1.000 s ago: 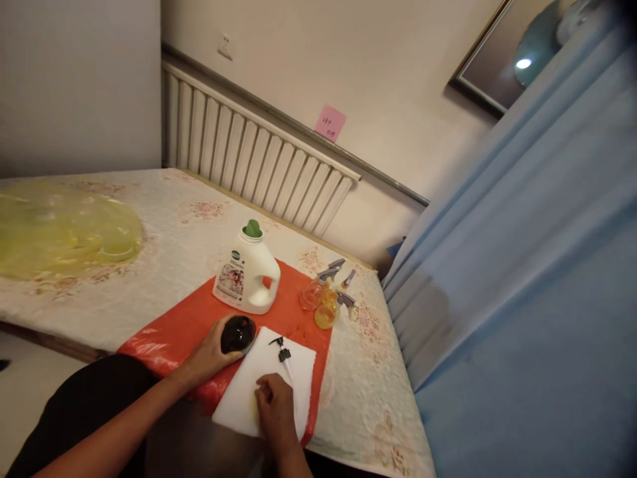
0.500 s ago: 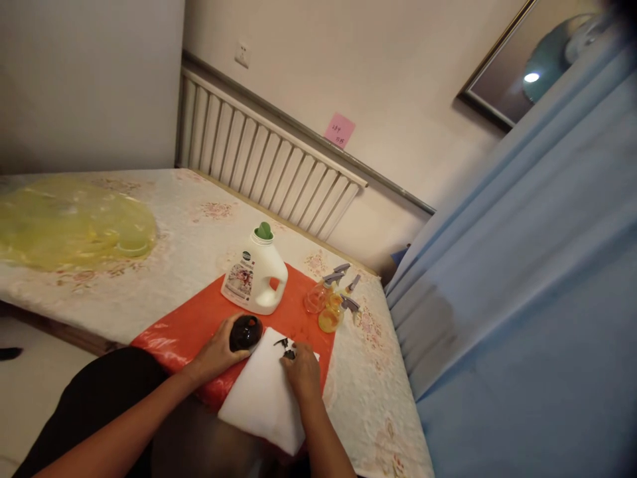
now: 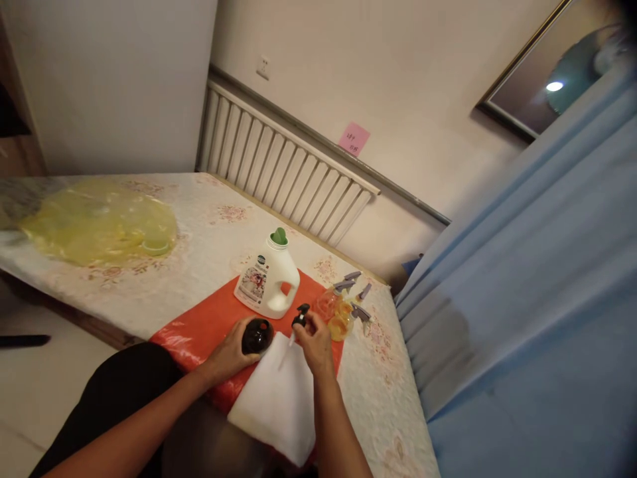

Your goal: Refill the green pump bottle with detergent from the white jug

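Observation:
My left hand [image 3: 233, 348] is wrapped round a dark round bottle [image 3: 257, 337] whose uncapped neck faces up. In my right hand [image 3: 316, 342] is a black pump head [image 3: 300, 315], pinched by the fingers, with a pale dip tube slanting down from it. Below the tube lies a folded white cloth [image 3: 279, 398] on a red plastic sheet [image 3: 199, 315]. Behind the bottle stands a white detergent jug [image 3: 269, 279] with a green piece [image 3: 279, 236] in its mouth. Clear spray bottles [image 3: 341, 320] with grey triggers stand beyond my right hand.
The bed or table has a flowered cover [image 3: 213, 245]. A yellow plastic bag [image 3: 104, 226] lies at the left. A radiator [image 3: 283, 159] runs along the wall behind. A blue curtain [image 3: 527, 279] hangs on the right.
My right hand has lifted the pump head off the white cloth, so its tube now shows. My left hand still holds the dark bottle. The whole view has shifted slightly.

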The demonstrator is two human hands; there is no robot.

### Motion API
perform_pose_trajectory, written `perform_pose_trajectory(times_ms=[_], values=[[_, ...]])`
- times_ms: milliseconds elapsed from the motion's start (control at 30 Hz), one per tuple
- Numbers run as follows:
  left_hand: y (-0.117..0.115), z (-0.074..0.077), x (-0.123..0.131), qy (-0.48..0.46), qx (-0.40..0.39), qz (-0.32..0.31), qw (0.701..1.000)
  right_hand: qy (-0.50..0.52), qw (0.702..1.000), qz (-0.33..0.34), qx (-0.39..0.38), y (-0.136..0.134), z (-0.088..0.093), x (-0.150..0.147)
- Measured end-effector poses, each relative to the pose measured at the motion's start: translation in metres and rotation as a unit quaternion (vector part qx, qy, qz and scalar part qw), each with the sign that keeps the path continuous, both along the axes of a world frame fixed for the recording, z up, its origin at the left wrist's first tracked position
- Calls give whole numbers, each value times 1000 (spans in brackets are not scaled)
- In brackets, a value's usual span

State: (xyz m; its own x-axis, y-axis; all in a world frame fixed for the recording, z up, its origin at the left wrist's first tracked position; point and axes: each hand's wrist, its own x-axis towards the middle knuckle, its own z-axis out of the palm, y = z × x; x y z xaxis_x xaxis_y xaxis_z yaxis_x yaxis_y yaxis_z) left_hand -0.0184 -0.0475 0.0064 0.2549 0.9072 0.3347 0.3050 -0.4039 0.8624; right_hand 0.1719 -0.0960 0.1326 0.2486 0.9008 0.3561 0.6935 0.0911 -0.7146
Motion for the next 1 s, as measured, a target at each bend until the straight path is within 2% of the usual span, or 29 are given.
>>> perform_pose_trajectory(times_ms=[100,200,433,567,767,1000], values=[[0,0,0,-8,-8,1,1000,62,996,29,48,5,21,-13],[0,-1,1,-8,-20,-3,1000,106,988,47,99,9,33,-24],[0,0,0,-10,-17,-7,1000,88,986,39,136,21,38,-40],[0,0,-1,-13,-11,-13,1000,57,989,42,130,23,28,-46],[1,-3,0,-12,7,-16,1000,38,992,90,76,23,-4,-54],[3,-9,1,-10,5,-10,1000,36,994,98,30,25,-37,-54]])
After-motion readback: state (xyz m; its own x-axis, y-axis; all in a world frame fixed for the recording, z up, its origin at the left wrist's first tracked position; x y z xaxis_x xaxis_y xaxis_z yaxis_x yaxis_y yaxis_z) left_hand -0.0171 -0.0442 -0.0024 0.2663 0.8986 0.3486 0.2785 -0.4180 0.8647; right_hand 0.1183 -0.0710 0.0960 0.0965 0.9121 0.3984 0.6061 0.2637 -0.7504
